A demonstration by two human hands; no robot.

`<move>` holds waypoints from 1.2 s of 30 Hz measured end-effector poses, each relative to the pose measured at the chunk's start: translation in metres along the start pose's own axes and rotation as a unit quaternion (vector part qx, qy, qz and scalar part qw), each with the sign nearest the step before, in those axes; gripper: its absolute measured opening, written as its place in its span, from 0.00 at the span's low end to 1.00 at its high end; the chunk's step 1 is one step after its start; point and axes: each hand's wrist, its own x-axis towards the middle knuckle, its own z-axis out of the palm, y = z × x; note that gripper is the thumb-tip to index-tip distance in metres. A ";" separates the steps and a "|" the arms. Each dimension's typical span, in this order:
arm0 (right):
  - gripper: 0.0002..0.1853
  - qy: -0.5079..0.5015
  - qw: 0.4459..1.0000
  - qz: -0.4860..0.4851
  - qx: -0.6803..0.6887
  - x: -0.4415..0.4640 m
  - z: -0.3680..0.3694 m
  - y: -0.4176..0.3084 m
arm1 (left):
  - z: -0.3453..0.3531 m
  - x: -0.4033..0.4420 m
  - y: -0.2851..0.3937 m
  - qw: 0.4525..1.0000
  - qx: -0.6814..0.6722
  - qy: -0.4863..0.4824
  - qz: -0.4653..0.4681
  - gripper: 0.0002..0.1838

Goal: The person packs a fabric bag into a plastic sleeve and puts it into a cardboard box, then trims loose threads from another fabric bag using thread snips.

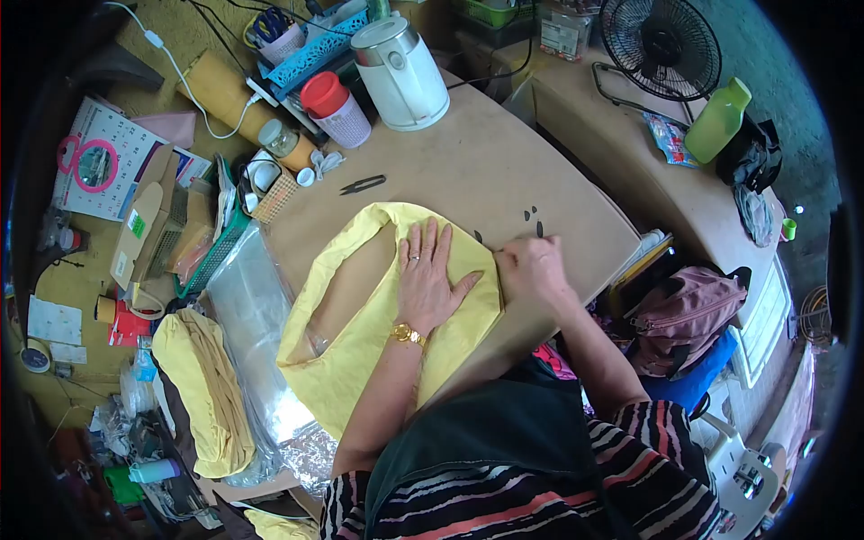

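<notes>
A yellow cloth bag (360, 360) with a looped handle lies flat on the brown table. My left hand (427, 286) rests on it with the fingers stretched out, a gold watch at the wrist. My right hand (533, 270) is closed beside the bag's right edge, slightly blurred; whatever its fingers may hold is hidden. Several small dark pieces (540, 229) lie just beyond it. Black thread snips (363, 184) lie farther up the table, past the bag's handle.
Folded yellow cloth (202, 391) and clear plastic sheets (252, 310) lie to the left. A white electric kettle (401, 76), a red-lidded cup (337, 108) and a blue basket (315, 49) stand at the back. A pink bag (688, 319) sits to the right, below a fan (661, 47).
</notes>
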 end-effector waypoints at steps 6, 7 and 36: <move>0.21 -0.007 0.986 -0.144 -0.080 -0.011 -0.008 -0.041 | -0.007 0.001 0.002 0.998 0.048 -0.048 -0.019 0.43; 0.28 -0.031 0.965 -0.235 -0.115 -0.017 0.014 -0.049 | -0.006 0.002 -0.002 0.996 0.065 -0.062 -0.012 0.39; 0.57 -0.195 0.935 -0.251 -0.157 -0.004 0.021 -0.061 | -0.012 0.024 -0.042 0.987 0.111 -0.006 -0.113 0.33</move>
